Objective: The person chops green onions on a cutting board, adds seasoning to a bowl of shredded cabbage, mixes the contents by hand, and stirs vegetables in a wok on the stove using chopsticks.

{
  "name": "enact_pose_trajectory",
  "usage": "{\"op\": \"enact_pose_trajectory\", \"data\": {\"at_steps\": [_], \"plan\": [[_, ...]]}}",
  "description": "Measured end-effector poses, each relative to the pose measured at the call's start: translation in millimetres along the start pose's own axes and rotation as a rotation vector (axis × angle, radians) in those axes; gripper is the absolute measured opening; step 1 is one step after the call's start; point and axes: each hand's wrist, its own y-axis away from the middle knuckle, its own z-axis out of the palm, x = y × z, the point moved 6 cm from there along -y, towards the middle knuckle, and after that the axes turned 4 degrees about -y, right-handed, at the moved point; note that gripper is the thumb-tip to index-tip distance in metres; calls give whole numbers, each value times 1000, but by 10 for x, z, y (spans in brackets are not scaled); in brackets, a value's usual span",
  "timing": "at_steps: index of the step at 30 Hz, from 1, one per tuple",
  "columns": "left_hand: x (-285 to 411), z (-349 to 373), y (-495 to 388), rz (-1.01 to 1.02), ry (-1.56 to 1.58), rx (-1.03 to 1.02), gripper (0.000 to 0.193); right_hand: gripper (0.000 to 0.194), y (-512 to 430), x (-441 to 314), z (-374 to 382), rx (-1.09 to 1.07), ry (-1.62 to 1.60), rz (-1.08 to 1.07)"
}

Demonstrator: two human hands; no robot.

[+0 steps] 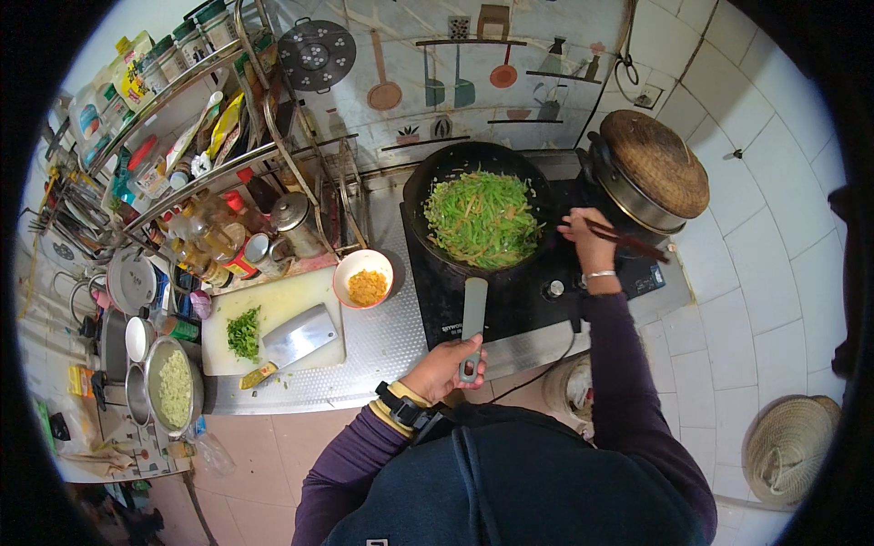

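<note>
My left hand [447, 365] grips the grey handle [475, 307] of a black wok [431, 170] on the stove. Shredded green vegetables [481, 218] with paler, yellowish strips fill its middle. To the right of the wok, my right hand [588, 239] is closed around a dark reddish-brown handle [631, 244] of a cooking utensil. Its far end cannot be made out against the dark wok and cooktop. Left of the stove stands a white bowl with a red rim [343, 273], holding chopped orange-yellow food [367, 286].
A cleaver [300, 334] and chopped green herbs [244, 333] lie on a cutting board [222, 310]. Behind the board rises a metal rack [198, 184] of bottles and jars. A lidded pot [642, 198] sits at the right. A metal basin [194, 396] holds pale chopped food.
</note>
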Motion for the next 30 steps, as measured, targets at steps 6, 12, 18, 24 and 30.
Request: {"op": "enact_pose_trajectory", "data": {"at_steps": [6,12,18,24,30], "plan": [[-14,-3,-1,-12,-5,29,37,13,326,-105,446,-329,-142,-340],[-24,-23,-17,-17,-15,28,37,15,551,-609,410,-318,-139,-130],[-36,-24,-34,-3,9,3,36,21,367,-733,-221,-35,234,-10],[-24,-17,-33,-18,-16,9,36,22,509,-49,103,-33,-264,130],[-21,-24,-24,1,-8,48,38,21,379,-146,262,-59,-335,-76]]}}
